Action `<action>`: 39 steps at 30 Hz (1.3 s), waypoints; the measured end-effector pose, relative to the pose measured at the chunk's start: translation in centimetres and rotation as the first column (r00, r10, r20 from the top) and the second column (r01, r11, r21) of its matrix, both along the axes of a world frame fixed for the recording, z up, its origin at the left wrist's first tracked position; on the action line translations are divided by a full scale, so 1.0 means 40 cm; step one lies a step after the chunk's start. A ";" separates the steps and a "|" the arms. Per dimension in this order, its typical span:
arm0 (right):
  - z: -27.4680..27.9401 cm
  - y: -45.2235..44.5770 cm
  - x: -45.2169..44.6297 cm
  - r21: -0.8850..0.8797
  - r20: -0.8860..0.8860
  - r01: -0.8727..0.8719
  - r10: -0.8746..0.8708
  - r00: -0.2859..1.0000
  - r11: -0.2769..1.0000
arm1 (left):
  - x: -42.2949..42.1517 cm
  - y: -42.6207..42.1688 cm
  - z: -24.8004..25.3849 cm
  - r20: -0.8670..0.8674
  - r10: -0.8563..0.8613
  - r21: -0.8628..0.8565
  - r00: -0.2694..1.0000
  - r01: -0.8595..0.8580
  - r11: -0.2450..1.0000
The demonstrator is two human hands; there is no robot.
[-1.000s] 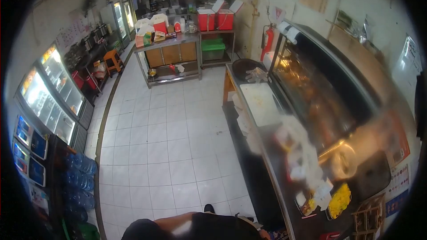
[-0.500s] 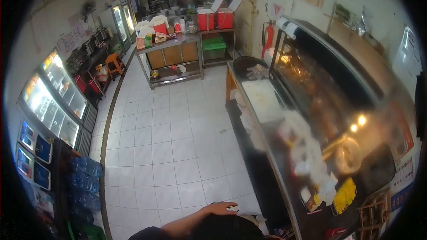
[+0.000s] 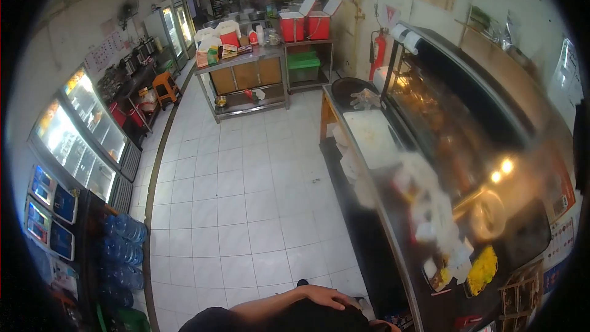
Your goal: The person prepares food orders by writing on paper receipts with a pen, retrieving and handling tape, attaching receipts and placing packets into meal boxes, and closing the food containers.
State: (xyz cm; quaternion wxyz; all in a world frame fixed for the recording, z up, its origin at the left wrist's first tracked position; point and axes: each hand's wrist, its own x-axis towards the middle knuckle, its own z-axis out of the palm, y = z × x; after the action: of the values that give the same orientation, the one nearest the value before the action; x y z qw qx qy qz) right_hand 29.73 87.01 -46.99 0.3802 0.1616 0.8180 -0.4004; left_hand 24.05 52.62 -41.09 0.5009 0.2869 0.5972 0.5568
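My left forearm reaches in from the bottom left, out of a dark sleeve. My left hand [image 3: 327, 297] lies over the black clothing [image 3: 289, 320] at my front, palm down with the fingers stretched out, and no object shows in it. At the bottom edge, just right of it, a small skin-toned patch [image 3: 385, 326] is visible; it may be part of my right hand, but its fingers cannot be made out. The long counter [image 3: 384, 221] runs along my right side, apart from the left hand. Toward its near end are a yellow food-like item [image 3: 482, 270] and white wrappings [image 3: 458, 264].
A lit glass food case [image 3: 430, 104] stands behind the counter, with a white cutting board [image 3: 370, 137] before it. Ahead is a steel table [image 3: 243, 61] with boxes, beside red coolers [image 3: 292, 27]. Glass-door fridges [image 3: 80, 141] and water jugs [image 3: 126, 249] line the left.
My left hand has shifted slightly right and down and now lies flatter on the black clothing. The whole view has shifted a little, with the room's contents appearing further right.
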 end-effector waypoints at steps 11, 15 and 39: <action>0.095 0.081 0.011 -0.266 0.067 0.138 -0.124 0.990 0.954 | 0.032 0.039 -0.018 -0.372 -0.043 0.188 0.927 0.121 0.975; -0.079 0.101 0.073 -0.289 -0.136 -0.449 0.428 0.894 0.846 | 0.009 0.023 0.097 -0.203 -0.157 0.094 0.966 0.179 0.979; -0.111 0.801 -0.050 0.541 -0.666 0.335 0.150 0.731 0.771 | -0.160 0.563 -0.003 -0.538 0.004 -0.489 0.843 -0.316 0.813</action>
State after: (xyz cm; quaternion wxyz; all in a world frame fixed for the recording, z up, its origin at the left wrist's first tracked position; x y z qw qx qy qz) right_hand 27.74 119.05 -51.41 -0.0423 0.1654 0.9733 -0.1532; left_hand 17.66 75.12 -41.22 0.3344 0.2114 0.8675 0.3017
